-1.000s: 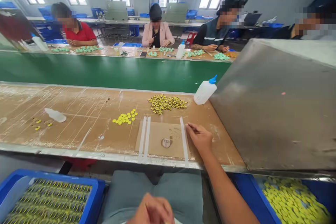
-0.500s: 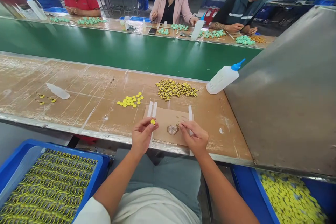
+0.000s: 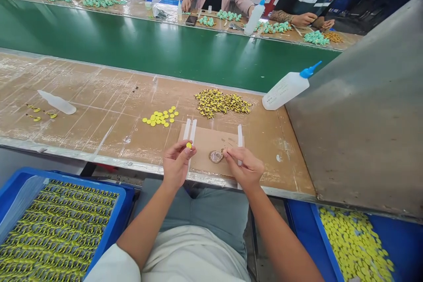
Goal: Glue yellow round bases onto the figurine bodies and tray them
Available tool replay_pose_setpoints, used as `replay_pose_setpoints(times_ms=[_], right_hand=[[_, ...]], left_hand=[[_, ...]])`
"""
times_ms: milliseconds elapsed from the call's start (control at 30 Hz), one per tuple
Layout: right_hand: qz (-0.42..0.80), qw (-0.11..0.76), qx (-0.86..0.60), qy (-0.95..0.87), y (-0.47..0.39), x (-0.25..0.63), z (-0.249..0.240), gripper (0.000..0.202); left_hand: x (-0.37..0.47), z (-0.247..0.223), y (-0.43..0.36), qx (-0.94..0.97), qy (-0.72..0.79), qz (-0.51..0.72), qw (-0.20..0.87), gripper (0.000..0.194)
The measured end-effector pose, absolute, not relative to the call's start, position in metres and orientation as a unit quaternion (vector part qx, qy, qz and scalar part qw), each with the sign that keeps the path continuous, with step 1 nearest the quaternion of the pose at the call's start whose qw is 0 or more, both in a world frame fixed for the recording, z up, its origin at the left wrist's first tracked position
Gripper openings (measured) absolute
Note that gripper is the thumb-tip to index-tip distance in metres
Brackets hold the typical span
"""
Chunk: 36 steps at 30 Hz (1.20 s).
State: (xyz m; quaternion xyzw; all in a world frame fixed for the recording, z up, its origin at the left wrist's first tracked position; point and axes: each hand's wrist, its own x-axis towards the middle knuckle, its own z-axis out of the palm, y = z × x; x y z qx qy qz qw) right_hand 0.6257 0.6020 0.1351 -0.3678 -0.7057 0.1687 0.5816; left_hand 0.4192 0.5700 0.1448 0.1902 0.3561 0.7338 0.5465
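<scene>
Above the front part of the brown tabletop (image 3: pixel 86 128), the left hand (image 3: pixel 175 165) pinches a yellow disc (image 3: pixel 188 145) between thumb and fingers, held beside two white tape strips (image 3: pixel 187 129). The right hand (image 3: pixel 246 168) has its fingertips closed on a small piece (image 3: pixel 222 150), too tiny to make out clearly, right at a round dish (image 3: pixel 215 157); whether it touches the dish cannot be told. That dish sits on a cardboard sheet (image 3: pixel 213 133). Just behind the sheet lies a heap of yellow-and-dark parts (image 3: pixel 221 102), with loose yellow discs (image 3: pixel 161 117) to its left. A white bottle (image 3: pixel 284 91) with a blue nozzle leans near the metal housing (image 3: pixel 360 128). Below the tabletop, a blue tray (image 3: pixel 114 224) of rowed pieces stands on the left and a blue bin (image 3: pixel 304 240) holding yellow discs on the right. Across the green belt (image 3: pixel 132 44), co-workers sit near mint-green pieces (image 3: pixel 101 1).
</scene>
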Motion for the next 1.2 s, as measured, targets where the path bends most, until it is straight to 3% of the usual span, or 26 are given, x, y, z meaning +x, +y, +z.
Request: replay_pose_setpoints(times_ms=[367, 733, 1200], right_hand=[[0.183, 0.559, -0.373, -0.718, 0.6014, 0.6247, 0.1387, 0.008], [0.171, 0.608, -0.406, -0.661, 0.5971, 0.6265, 0.1359, 0.007], [0.161, 0.561, -0.384, -0.715, 0.6002, 0.6274, 0.1396, 0.007]], left_hand=[[0.4184, 0.146, 0.5693, 0.187, 0.362, 0.726, 0.554, 0.027], [0.4179, 0.1472, 0.569, 0.19, 0.358, 0.724, 0.558, 0.026], [0.4173, 0.1484, 0.5691, 0.179, 0.355, 0.724, 0.564, 0.03]])
